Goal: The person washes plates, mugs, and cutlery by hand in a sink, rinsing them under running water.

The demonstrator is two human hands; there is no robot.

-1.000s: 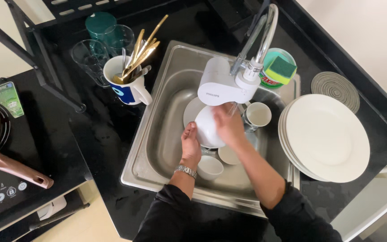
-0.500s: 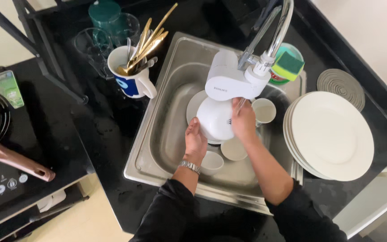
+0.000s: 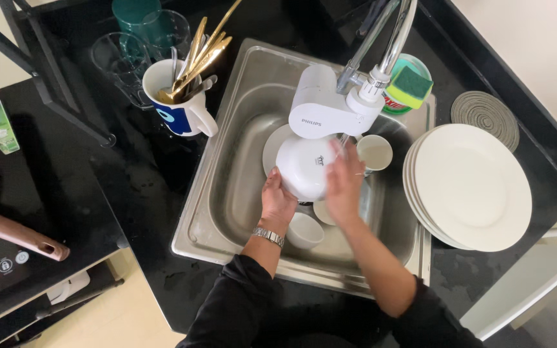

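Observation:
A white bowl [image 3: 305,166] is turned bottom-up over the steel sink [image 3: 227,180], under the white filter unit [image 3: 327,108] on the tap. My left hand [image 3: 278,203] grips the bowl's near rim from below. My right hand [image 3: 344,183] lies flat against the bowl's right side, blurred by motion. A thin stream of water falls near my right fingers. Below the bowl in the basin lie a white plate [image 3: 272,147], a small white cup [image 3: 305,231] and another white cup [image 3: 374,153].
A stack of white plates [image 3: 472,187] sits on the black counter at the right, with a round grey trivet [image 3: 485,117] behind. A sponge on a green tub [image 3: 409,86] sits by the tap. A mug of gold cutlery [image 3: 178,100] and glasses [image 3: 124,55] stand at the left. A pan handle [image 3: 14,233] juts out at the far left.
The bowl has stayed under the tap in my left hand. My right hand has slid over its surface from the top toward the right side.

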